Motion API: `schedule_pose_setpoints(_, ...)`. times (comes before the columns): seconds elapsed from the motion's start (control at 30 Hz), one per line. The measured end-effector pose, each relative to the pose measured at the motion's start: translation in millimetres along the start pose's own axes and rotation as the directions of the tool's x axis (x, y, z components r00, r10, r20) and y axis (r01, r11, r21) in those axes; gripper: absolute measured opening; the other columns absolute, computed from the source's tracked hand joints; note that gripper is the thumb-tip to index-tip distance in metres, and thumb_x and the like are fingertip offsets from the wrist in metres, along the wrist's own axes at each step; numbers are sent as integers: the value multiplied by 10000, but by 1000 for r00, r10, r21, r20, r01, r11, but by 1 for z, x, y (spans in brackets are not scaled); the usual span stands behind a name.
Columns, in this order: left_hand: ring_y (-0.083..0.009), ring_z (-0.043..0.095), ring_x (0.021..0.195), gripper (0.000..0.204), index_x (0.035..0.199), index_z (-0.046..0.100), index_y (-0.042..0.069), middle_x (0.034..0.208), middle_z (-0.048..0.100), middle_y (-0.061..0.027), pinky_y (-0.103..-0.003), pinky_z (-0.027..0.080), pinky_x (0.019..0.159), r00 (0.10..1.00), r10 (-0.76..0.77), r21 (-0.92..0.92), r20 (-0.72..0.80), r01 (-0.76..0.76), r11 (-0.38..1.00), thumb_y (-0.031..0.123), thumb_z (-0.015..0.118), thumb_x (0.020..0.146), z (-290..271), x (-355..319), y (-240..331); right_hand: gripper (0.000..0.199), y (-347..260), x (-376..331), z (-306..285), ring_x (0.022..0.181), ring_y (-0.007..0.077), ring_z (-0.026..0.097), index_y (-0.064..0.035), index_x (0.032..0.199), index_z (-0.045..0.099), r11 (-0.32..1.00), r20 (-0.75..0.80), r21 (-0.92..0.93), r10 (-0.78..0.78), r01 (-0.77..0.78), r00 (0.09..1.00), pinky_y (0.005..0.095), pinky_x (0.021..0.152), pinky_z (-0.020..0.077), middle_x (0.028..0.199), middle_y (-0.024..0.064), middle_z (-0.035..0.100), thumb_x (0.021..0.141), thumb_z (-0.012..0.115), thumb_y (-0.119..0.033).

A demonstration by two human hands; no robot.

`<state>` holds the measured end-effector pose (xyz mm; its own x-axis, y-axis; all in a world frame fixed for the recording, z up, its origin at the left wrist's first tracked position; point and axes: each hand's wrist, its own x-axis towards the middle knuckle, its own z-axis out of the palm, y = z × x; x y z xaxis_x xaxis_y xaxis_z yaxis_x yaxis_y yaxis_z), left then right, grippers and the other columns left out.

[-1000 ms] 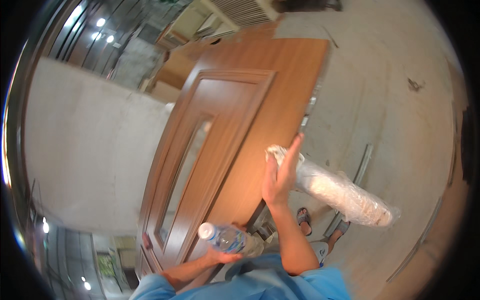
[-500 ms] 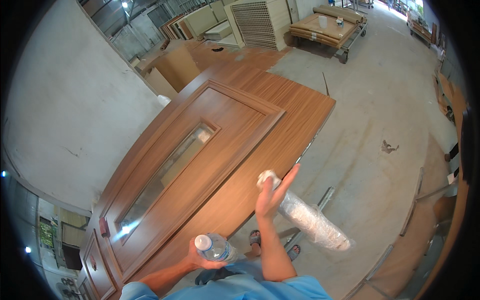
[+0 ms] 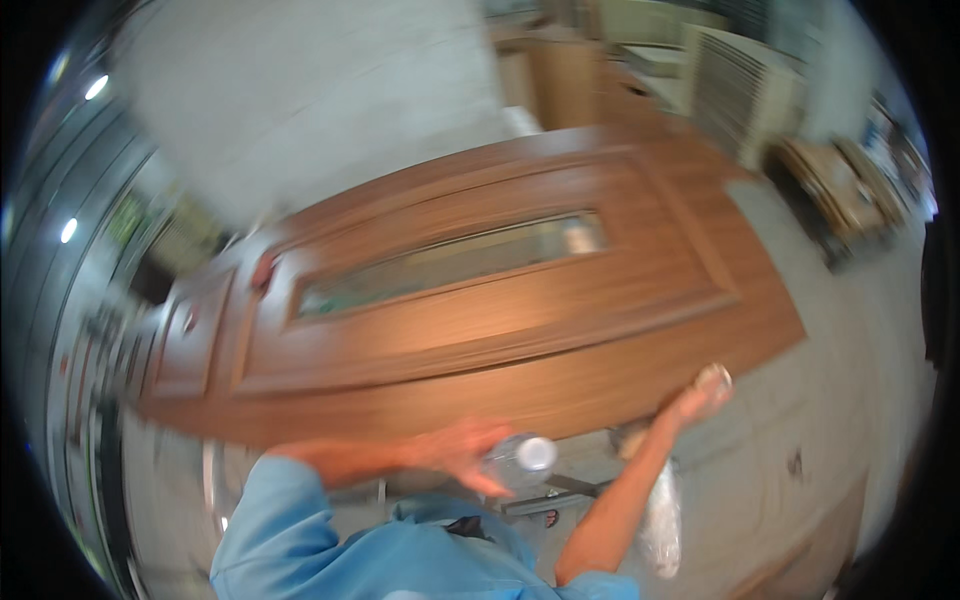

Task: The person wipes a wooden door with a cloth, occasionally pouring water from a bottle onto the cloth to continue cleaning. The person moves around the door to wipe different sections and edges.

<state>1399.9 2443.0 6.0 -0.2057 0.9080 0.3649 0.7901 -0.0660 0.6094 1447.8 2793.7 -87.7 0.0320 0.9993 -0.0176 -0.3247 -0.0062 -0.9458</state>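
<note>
My left hand (image 3: pixel 462 450) is wrapped round a clear plastic bottle (image 3: pixel 515 462) with a white cap, at the near edge of a brown wood-grain door (image 3: pixel 480 405). The door lies flat, with raised moulding and a narrow glass pane (image 3: pixel 450 265). At the door's near right edge, my right hand (image 3: pixel 700 398) is closed about the upper end of a long roll wrapped in clear plastic film (image 3: pixel 660 525). My forearm hides the roll's middle, and its lower end hangs beside the arm. Motion blurs both hands.
A small dark red piece (image 3: pixel 265 272) rests on the door's left part. Behind the door rises a pale wall (image 3: pixel 320 90). A cart with brown stacked sheets (image 3: pixel 835 190) stands at the far right, near a pale slatted panel stack (image 3: pixel 740 90). Metal supports (image 3: pixel 550 500) show below the door.
The view has swung, so the door now lies more crosswise. My right hand has moved to the right with the roll, its fingers now closed. The bottle stays in my left hand, tilted differently.
</note>
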Motion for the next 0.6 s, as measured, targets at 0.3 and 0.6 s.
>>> schedule_pose_setpoints(0.3, -272, 633, 645, 709, 1131, 641, -18, 769, 640, -95, -368, 495, 525, 967, 91, -23, -239, -99, 995, 443, 855, 636, 8, -1, 4, 827, -28, -170, -8, 1376, 346, 437, 4, 1595, 77, 980, 159, -199, 30, 2, 987, 407, 1123, 389, 1582, 268, 271, 1002, 512, -376)
schedule_pose_setpoints(0.6, -311, 652, 728, 755, 1168, 623, 7, 867, 672, -114, -405, 520, 633, 887, 68, -21, -456, -87, 996, 439, 863, 597, 8, -58, 25, 786, -18, -182, -11, 1402, 360, 399, 13, 1585, 82, 902, 301, -270, -254, 337, 919, 437, 1139, 382, 1596, 273, 226, 1028, 475, -378)
